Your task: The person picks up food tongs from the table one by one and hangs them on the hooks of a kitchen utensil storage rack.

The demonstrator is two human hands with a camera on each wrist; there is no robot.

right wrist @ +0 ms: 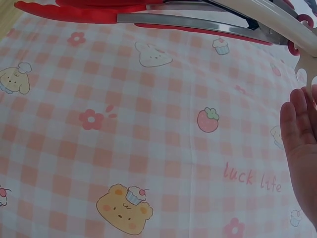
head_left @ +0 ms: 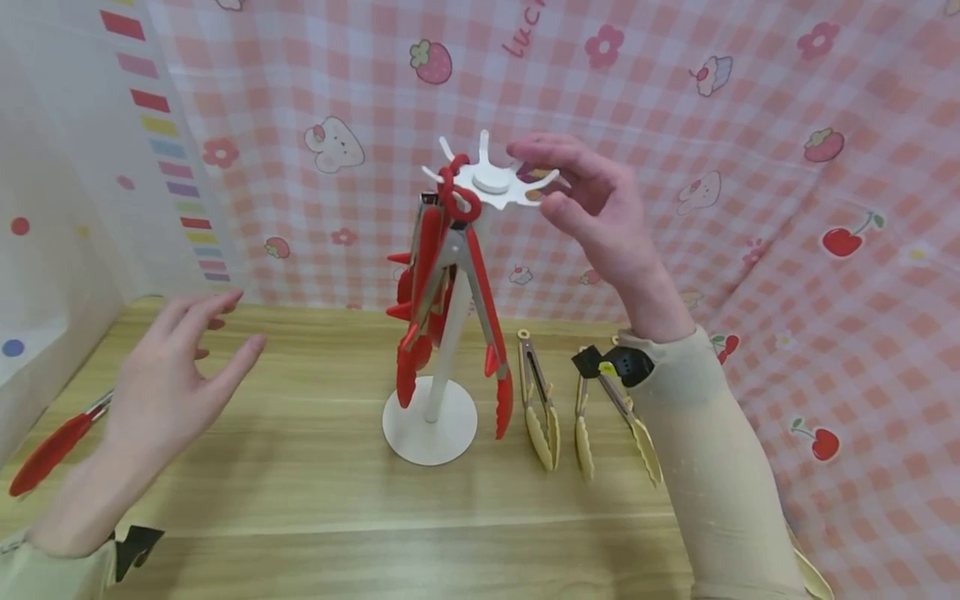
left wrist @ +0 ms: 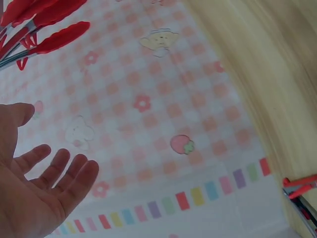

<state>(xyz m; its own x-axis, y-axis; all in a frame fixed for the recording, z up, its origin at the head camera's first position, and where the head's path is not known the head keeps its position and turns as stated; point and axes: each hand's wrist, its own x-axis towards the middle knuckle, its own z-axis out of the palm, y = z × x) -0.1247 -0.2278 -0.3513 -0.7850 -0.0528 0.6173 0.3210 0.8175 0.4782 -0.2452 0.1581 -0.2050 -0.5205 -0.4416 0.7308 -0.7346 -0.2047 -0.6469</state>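
Observation:
A white stand [head_left: 430, 437] with a round base and a pole carries a ring of upturned hooks [head_left: 491, 179] at its top. Several red-tipped tongs [head_left: 501, 400] hang from the hooks on its left side by red loops. My right hand [head_left: 600, 204] is at the hooks' right side, thumb and fingers spread around a hook; in the right wrist view its fairly straight fingers [right wrist: 299, 121] reach the white hook piece, and whether they press on it is hard to tell. My left hand [head_left: 168, 371] hovers over the table's left part, fingers loosely spread, holding nothing.
To the right of the stand, several tongs with pale yellow tips [head_left: 542, 425] lie on the wooden table [head_left: 315, 508]. Another red-tipped pair of tongs [head_left: 52, 454] lies at the far left, partly behind my left hand. A checked pink cloth [head_left: 360, 92] hangs behind.

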